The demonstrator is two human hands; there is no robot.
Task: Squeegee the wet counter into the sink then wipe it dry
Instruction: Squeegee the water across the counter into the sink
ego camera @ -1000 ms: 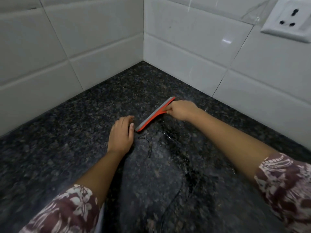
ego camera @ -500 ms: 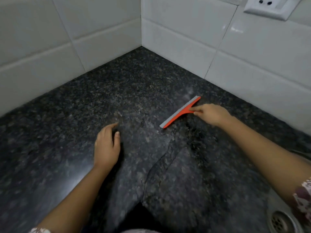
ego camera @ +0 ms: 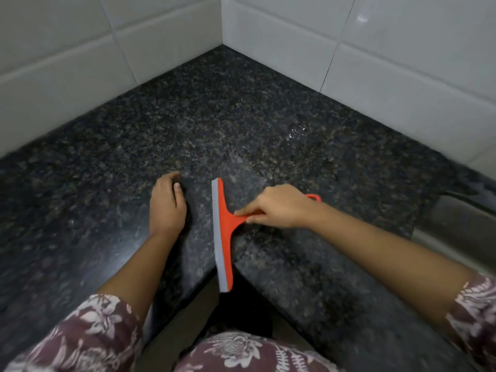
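Fingers of the left hand (ego camera: 167, 204) lie loosely curled and together, palm down on the dark speckled granite counter (ego camera: 112, 162), gripping nothing; the thumb tip shows beside the knuckles. Left of that hand the polished stone runs wide and bare to the glossy white wall tiles (ego camera: 67, 63), whose pale grout lines meet the stone in a straight joint. A maroon sleeve with a white floral print (ego camera: 88, 334) covers the near left forearm.

Just right of the left hand, apart from it, sits the orange plastic squeegee with a grey rubber blade (ego camera: 224, 237). Its long straight blade runs near to far, the grey strip on its left edge; the near end juts past the counter's inner corner edge, over the dark gap in front of the person. A short handle branches rightward from the blade's middle in a T shape, ending in a small orange loop.

Closed around that handle is the right hand (ego camera: 279, 208), forefinger stretched along it toward the blade. Beyond the hand, small shiny water droplets (ego camera: 295, 131) glint on the stone near the right wall, and faint wet streaks cross the surface around the blade. At the far right edge a brushed steel sink rim (ego camera: 456, 224) cuts into the counter, well apart from the squeegee.
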